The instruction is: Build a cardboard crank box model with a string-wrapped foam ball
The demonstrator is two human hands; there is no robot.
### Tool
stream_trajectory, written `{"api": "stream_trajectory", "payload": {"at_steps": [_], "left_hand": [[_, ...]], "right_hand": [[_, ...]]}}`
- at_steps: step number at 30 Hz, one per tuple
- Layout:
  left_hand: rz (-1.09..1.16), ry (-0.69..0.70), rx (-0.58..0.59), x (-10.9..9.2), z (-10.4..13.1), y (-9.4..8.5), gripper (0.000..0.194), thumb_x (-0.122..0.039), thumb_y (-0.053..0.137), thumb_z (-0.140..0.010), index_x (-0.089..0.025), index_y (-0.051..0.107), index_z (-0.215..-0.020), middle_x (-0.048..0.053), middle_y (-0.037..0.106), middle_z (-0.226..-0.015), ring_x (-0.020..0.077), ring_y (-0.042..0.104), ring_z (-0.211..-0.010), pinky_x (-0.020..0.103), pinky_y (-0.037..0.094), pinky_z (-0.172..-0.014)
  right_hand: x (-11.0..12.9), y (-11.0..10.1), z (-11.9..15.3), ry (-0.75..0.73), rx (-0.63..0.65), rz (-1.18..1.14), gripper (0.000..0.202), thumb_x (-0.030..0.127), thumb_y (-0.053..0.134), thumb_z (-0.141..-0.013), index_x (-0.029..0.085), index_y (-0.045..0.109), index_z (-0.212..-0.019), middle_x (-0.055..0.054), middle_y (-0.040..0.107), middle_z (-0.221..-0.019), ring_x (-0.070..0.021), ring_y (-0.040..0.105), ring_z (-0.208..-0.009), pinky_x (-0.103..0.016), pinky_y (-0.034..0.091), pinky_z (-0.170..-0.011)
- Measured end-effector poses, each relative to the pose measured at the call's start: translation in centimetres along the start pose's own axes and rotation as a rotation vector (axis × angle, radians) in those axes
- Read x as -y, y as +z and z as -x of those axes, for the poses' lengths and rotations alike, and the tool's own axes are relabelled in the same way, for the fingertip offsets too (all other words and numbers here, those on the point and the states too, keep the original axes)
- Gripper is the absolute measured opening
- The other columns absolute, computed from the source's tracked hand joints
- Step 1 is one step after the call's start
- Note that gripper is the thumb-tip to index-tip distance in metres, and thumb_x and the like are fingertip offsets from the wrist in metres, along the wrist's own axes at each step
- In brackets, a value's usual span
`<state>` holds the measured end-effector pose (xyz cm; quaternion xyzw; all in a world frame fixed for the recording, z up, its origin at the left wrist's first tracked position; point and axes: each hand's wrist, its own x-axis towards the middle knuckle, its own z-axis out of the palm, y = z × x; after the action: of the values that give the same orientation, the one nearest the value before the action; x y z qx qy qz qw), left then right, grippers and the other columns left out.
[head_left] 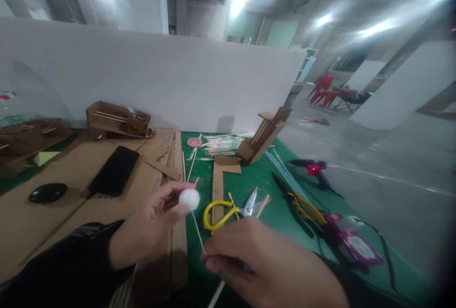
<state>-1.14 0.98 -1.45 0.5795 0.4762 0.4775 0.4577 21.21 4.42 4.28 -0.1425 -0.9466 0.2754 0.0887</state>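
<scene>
My left hand (156, 215) pinches a small white ball of thread (189, 199) between thumb and fingers. From the ball a taut white strand (197, 229) runs down to my right hand (245, 256), whose thumb and forefinger are closed on it. A thin wooden stick (216, 294) shows below my right hand, and another stick end (263, 205) rises just above it; whether they are one stick is hidden by the hand. Just beyond my right hand lie scissors with yellow handles (208, 220), blades pointing away. An L-shaped cardboard piece (218, 180) lies partly under them.
A phone (114, 170) and black mouse (47, 193) rest on cardboard (71, 218) at left. Cardboard models (117, 119) stand behind. Bundled sticks (223, 144) lie near a tilted cardboard model (263, 137). Pliers (299, 203), a glue gun (315, 170) and a purple power strip (352, 241) lie right.
</scene>
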Motion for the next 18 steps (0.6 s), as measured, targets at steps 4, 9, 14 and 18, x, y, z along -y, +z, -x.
{"api": "stream_trajectory", "payload": {"at_steps": [4, 9, 14, 18], "left_hand": [[0.033, -0.038, 0.04, 1.3, -0.9, 1.1, 0.034, -0.039, 0.062, -0.088, -0.024, 0.062, -0.119, 0.007, 0.068, -0.115, 0.0203, 0.064, -0.102, 0.03, 0.053, -0.088], [0.208, -0.022, -0.133, 1.5, -1.5, 1.0, 0.032, -0.035, 0.065, -0.088, -0.022, 0.063, -0.116, 0.006, 0.068, -0.113, 0.019, 0.064, -0.104, 0.029, 0.05, -0.094], [0.606, 0.023, -0.222, -0.1, -1.3, 0.2, 0.03, -0.03, 0.066, -0.087, -0.018, 0.063, -0.114, 0.007, 0.071, -0.107, 0.0207, 0.065, -0.107, 0.029, 0.051, -0.098], [0.684, -0.005, -0.242, -1.0, -0.7, -0.8, 0.035, -0.029, 0.073, -0.081, -0.018, 0.064, -0.112, 0.005, 0.072, -0.096, 0.0182, 0.07, -0.087, 0.03, 0.058, -0.089]], "right_hand": [[-1.2, -0.6, 1.0, 0.019, -0.108, -0.102, 0.018, 0.013, 0.05, -0.092, 0.015, 0.068, -0.094, -0.002, 0.064, -0.078, -0.011, 0.054, -0.067, -0.021, 0.042, -0.063], [-3.0, -0.1, 2.0, 0.124, -0.064, -0.123, 0.019, 0.023, 0.052, -0.093, 0.016, 0.065, -0.104, -0.003, 0.062, -0.086, -0.0116, 0.054, -0.07, -0.022, 0.041, -0.063], [-5.4, 1.7, 2.9, 0.274, -0.064, -0.157, 0.014, 0.022, 0.052, -0.093, 0.017, 0.064, -0.098, -0.003, 0.066, -0.085, -0.0125, 0.057, -0.072, -0.022, 0.042, -0.066], [-6.8, 2.7, 4.1, 0.349, -0.102, -0.265, 0.018, 0.023, 0.049, -0.095, 0.018, 0.066, -0.101, -0.003, 0.068, -0.087, -0.0129, 0.059, -0.073, -0.021, 0.043, -0.066]]}}
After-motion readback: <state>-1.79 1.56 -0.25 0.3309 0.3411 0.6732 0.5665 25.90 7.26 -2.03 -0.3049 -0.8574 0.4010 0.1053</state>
